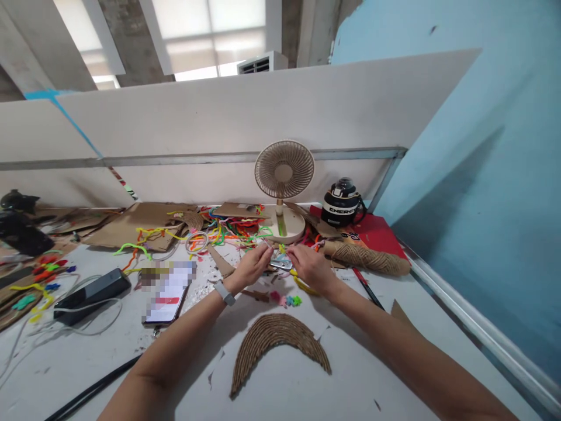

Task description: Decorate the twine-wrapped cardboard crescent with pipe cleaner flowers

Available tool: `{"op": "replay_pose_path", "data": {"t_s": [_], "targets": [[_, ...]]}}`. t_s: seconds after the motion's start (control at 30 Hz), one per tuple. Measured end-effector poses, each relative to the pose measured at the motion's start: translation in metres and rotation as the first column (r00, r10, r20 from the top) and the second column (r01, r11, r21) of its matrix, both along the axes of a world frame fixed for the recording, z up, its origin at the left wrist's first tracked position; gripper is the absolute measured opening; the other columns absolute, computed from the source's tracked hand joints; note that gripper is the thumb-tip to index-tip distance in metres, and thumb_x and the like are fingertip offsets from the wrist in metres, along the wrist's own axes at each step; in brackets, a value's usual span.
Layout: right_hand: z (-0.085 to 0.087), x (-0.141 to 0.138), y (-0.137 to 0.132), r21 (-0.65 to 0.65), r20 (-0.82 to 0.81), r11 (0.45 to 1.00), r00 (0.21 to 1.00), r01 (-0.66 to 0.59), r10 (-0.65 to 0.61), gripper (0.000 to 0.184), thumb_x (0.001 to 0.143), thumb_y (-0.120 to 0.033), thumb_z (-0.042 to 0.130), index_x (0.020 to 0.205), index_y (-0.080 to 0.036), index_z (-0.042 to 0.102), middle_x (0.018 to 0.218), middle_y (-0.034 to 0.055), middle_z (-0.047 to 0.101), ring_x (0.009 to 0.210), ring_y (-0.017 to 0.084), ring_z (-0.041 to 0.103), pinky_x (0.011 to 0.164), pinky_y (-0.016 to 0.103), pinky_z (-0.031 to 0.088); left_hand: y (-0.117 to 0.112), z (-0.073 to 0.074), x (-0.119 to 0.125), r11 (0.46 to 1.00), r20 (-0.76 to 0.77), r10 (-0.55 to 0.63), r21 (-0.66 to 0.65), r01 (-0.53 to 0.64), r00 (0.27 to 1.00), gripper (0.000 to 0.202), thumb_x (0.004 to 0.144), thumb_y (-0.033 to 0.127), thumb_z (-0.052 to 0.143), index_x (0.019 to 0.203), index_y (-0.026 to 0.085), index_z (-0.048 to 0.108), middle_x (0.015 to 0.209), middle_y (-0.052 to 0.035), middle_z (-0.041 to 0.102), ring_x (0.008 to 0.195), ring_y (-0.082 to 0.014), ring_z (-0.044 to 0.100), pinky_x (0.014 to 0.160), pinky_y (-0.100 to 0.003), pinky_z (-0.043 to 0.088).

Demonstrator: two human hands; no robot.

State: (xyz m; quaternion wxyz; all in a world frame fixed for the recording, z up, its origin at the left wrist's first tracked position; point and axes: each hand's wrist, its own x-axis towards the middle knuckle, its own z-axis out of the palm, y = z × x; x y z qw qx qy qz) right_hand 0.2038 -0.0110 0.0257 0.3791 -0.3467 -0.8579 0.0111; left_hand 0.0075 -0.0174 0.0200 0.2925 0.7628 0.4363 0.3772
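My left hand point(254, 266), with a grey band on the wrist, is closed in a pinch over the middle of the table. Opposite it, my right hand point(310, 268) is also closed, its fingertips turned toward the left ones. What either hand pinches is too small to make out. A shiny metal tool point(281, 264) lies in the gap between them; its kind is unclear. Small pink, blue and green fuzzy pieces point(289, 300) lie just below the hands. Nearer to me rests a brown crescent point(278, 330) covered in rows of twine. Yellow fuzzy stems point(303, 285) lie beside my right hand.
A desk fan point(284, 169) stands behind my hands, with a black bottle point(340, 202) to its right. A twine roll point(372, 259) lies on the right. On the left are a phone point(170, 295), a black power strip point(92, 295), cardboard point(127, 225) and colourful fuzzy stems point(236, 228).
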Motion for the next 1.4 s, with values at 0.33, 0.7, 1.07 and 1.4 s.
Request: {"op": "replay_pose_path", "data": {"t_s": [0.33,0.7,1.07,1.4], "targets": [[-0.008,-0.001,-0.004,0.313,0.341,0.949,0.938,-0.048,-0.065,0.024,0.095,-0.014,0.033,0.090,-0.014,0.057,0.077,0.0093,0.061,0.075,0.021,0.055,0.070,0.032,0.042,-0.009,-0.001,0.002,0.993,-0.251,-0.074,0.068,0.094,0.965,0.027,0.096,0.035,0.031,0.082,0.019,0.047,0.070,0.0001,0.048,0.064,-0.0150,0.045,0.064,-0.027,0.034],[-0.015,0.001,0.000,0.092,0.330,0.986,0.938,-0.141,0.103,0.025,0.094,-0.014,0.033,0.095,-0.015,0.058,0.084,0.0130,0.063,0.081,0.023,0.057,0.071,0.034,0.044,-0.005,-0.007,0.000,0.993,-0.312,-0.097,0.040,0.115,0.945,0.024,0.096,0.030,0.030,0.082,0.019,0.046,0.069,0.0000,0.049,0.062,-0.0149,0.045,0.061,-0.026,0.033],[-0.009,-0.004,0.001,-0.527,-0.198,0.823,0.972,-0.214,0.126,0.022,0.093,-0.035,0.044,0.077,-0.020,0.052,0.066,-0.0008,0.050,0.063,0.015,0.045,0.063,0.028,0.037,-0.010,0.005,0.000,0.985,-0.338,-0.158,0.008,0.171,0.928,0.016,0.090,0.021,0.034,0.082,0.018,0.047,0.069,-0.0011,0.051,0.062,-0.0160,0.047,0.061,-0.026,0.034],[-0.014,-0.006,0.005,-0.623,-0.301,0.734,0.949,-0.271,0.095,0.028,0.089,-0.045,0.049,0.075,-0.020,0.052,0.063,-0.0033,0.049,0.059,0.013,0.045,0.057,0.025,0.036,-0.008,0.001,-0.003,0.977,-0.278,-0.206,-0.012,0.211,0.938,0.020,0.091,0.025,0.032,0.083,0.018,0.049,0.073,-0.0013,0.054,0.067,-0.0152,0.050,0.065,-0.025,0.037]]}}
